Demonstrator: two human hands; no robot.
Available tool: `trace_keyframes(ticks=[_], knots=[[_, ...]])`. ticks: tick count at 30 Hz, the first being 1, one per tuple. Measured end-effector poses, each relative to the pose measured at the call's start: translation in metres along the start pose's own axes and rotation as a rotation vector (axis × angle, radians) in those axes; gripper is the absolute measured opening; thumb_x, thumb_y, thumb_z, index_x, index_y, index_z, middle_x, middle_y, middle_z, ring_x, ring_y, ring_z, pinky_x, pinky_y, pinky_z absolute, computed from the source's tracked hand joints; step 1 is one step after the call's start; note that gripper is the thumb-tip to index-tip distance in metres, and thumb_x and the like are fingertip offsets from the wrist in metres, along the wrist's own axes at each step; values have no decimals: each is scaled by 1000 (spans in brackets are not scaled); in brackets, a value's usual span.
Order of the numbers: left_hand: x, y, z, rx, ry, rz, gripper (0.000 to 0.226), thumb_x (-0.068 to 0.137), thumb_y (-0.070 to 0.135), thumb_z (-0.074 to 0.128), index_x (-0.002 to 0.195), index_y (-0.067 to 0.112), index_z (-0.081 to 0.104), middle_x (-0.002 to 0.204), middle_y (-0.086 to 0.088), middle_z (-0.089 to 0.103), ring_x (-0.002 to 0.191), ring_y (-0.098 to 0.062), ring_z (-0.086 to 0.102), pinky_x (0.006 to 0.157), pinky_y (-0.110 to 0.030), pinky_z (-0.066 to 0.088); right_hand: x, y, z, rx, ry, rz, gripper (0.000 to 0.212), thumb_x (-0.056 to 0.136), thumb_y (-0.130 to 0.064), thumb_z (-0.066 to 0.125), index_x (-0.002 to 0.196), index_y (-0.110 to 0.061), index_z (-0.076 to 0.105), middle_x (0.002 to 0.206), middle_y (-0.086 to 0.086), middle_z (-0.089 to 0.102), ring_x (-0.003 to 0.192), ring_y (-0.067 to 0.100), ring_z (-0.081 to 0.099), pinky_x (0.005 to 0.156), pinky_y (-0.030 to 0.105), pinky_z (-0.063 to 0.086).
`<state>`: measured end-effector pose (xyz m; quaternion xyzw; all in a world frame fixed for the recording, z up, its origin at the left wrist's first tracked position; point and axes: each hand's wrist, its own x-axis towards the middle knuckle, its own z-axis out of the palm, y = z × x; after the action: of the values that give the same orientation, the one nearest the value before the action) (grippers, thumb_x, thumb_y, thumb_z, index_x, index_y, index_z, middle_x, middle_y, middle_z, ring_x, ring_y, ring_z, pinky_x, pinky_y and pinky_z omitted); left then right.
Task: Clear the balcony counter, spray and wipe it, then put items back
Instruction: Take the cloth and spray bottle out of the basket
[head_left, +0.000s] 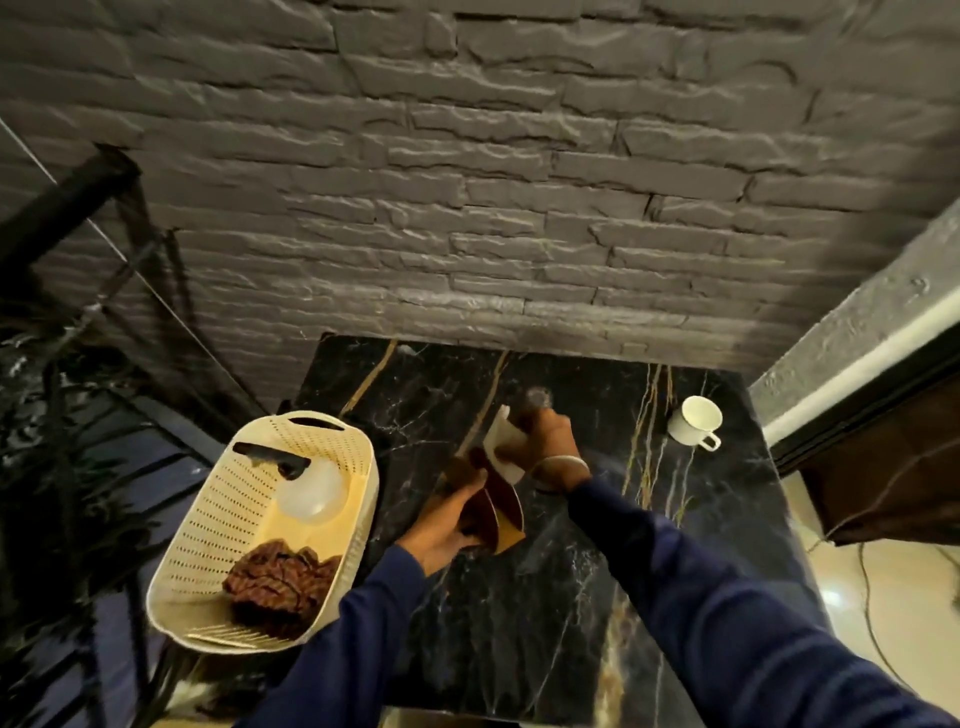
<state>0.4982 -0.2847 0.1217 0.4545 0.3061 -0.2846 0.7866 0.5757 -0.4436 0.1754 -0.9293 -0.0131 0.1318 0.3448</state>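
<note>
counter (571, 597): black marble, near part hidden by sleeves | left hand (441, 525) grips folded brown card (501, 512) mid-counter | right hand (545, 439) pinches white paper (501, 434); blurred thing above it unreadable | cup (693, 421) far right | basket (218, 519) at left edge holds spray bottle (311, 491), cloth (280, 582)

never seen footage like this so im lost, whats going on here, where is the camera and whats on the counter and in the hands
There is no machine: a person in dark blue sleeves works with bare hands, filmed by one camera on their head, looking down. The left hand grips brown folded cardboard; the right hand holds a white paper sheet. On the black gold-veined marble counter stands a white handled cup. The cream perforated plastic basket beside its left edge holds a white spray bottle and a crumpled brown cloth.
</note>
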Motion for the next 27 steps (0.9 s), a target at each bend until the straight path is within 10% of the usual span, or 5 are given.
trace_keyframes(ticks=[27], knots=[[-5, 1, 0, -104, -81, 81, 53, 81, 36, 69, 130, 21, 55, 129, -14, 59, 120, -34, 55, 82, -58, 54, -33, -10, 28, -116, 76, -127, 21, 85, -46, 64, 87, -26, 68, 79, -7, 67, 68, 3, 60, 66, 20, 49]])
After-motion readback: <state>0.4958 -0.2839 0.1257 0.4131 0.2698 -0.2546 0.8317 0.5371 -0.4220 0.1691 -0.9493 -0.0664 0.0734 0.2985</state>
